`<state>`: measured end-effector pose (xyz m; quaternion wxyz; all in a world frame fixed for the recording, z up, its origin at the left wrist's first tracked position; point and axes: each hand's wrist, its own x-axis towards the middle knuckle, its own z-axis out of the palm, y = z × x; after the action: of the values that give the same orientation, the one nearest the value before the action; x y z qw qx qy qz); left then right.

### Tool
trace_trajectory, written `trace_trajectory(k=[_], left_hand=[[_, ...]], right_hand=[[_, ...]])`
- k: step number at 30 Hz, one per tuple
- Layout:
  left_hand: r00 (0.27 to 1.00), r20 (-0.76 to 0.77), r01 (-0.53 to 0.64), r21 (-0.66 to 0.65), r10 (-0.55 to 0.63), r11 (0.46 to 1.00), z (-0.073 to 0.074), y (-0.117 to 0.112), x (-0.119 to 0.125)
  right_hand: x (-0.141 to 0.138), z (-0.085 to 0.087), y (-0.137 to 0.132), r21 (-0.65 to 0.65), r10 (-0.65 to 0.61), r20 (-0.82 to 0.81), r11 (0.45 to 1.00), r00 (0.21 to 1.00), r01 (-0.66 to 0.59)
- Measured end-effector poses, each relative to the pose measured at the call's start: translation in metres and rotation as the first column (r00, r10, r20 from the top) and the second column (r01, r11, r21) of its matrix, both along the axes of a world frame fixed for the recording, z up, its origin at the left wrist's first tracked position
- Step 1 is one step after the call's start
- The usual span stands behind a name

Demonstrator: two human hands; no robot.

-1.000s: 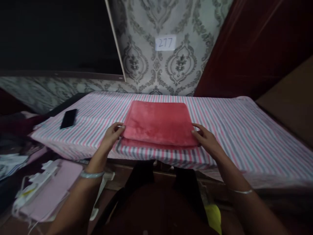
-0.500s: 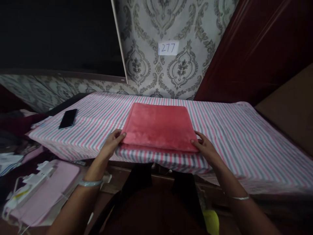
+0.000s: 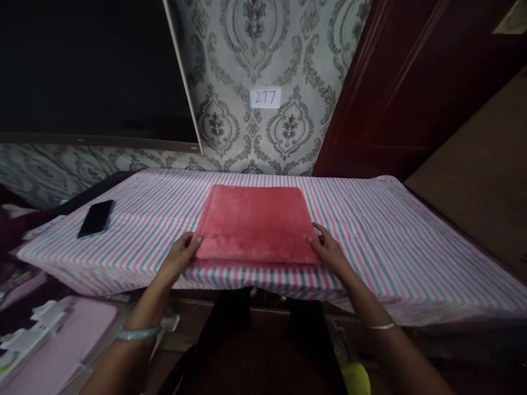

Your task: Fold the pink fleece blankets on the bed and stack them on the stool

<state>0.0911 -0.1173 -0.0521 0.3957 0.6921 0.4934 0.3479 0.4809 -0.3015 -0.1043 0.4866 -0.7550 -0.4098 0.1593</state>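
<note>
A folded pinkish-red plush cloth (image 3: 254, 222) lies flat near the front edge of a table. It forms a neat rectangle, with the edges of lower layers showing along its front. My left hand (image 3: 180, 255) pinches its near left corner, thumb on top and fingers beside and partly under the edge. At the near right corner, my right hand (image 3: 329, 249) has the thumb on the cloth and the fingers along its side. Some fingertips of both hands are hidden. Beneath everything is a tablecloth (image 3: 370, 241) with pink, grey and white stripes.
A dark phone (image 3: 96, 218) lies on the table's left side. Behind stand a large dark screen (image 3: 90, 71) and a patterned wall with a paper label (image 3: 265, 97) reading 277. A dark red panel (image 3: 391, 93) rises at right. A white power strip (image 3: 35, 332) sits low left.
The camera view has shifted, so the table and cloth appear lower and further left. Both hands keep their hold at the cloth's near corners, and the cloth looks unchanged.
</note>
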Motion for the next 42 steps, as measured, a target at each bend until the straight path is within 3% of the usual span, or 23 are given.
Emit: trace_trajectory(k=[2, 4, 6, 9, 11, 14, 17, 22, 28, 34, 42], left_hand=[[0.995, -0.043, -0.083, 0.123, 0.088, 0.989, 0.014, 0.013, 0.001], [0.986, -0.076, -0.115, 0.322, 0.147, 0.940, 0.033, 0.030, 0.018], [0.983, -0.174, 0.026, 0.443, 0.057, 0.896, 0.052, 0.047, 0.052], [0.892, -0.448, 0.265, 0.394, -0.069, 0.880, 0.073, 0.072, 0.117], [0.818, -0.574, 0.284, 0.350, -0.035, 0.893, 0.078, 0.085, 0.150], [0.730, -0.681, 0.221, 0.318, 0.060, 0.922, 0.067, 0.098, 0.171], [0.694, -0.715, 0.192, 0.298, 0.086, 0.935, 0.041, 0.104, 0.166], [0.730, -0.680, 0.191, 0.291, 0.062, 0.937, 0.004, 0.119, 0.150], [0.814, -0.580, 0.189, 0.201, -0.039, 0.961, -0.012, 0.145, 0.139], [0.839, -0.542, 0.180, 0.185, -0.052, 0.966, -0.009, 0.145, 0.136], [0.790, -0.612, 0.167, 0.172, -0.028, 0.971, 0.026, 0.121, 0.150]], right_hand=[[0.011, 0.017, 0.007, 0.016, -0.042, 0.077, 0.999, 0.996, 0.041], [0.015, 0.042, 0.028, 0.113, -0.088, 0.187, 0.991, 0.978, 0.067], [0.008, 0.069, 0.063, 0.161, -0.051, 0.290, 0.987, 0.956, 0.004], [-0.013, 0.102, 0.122, 0.024, 0.072, 0.397, 0.996, 0.915, -0.089], [-0.027, 0.110, 0.151, -0.095, 0.081, 0.447, 0.995, 0.891, -0.042], [-0.033, 0.100, 0.171, -0.225, 0.052, 0.503, 0.972, 0.863, 0.073], [-0.026, 0.071, 0.169, -0.300, 0.075, 0.531, 0.948, 0.844, 0.105], [-0.006, 0.028, 0.166, -0.247, 0.074, 0.553, 0.966, 0.830, 0.078], [0.006, 0.015, 0.172, -0.207, 0.077, 0.526, 0.977, 0.847, 0.040], [0.001, 0.021, 0.169, -0.231, 0.092, 0.529, 0.972, 0.844, 0.039], [-0.002, 0.049, 0.162, -0.280, 0.115, 0.477, 0.960, 0.872, 0.027]])
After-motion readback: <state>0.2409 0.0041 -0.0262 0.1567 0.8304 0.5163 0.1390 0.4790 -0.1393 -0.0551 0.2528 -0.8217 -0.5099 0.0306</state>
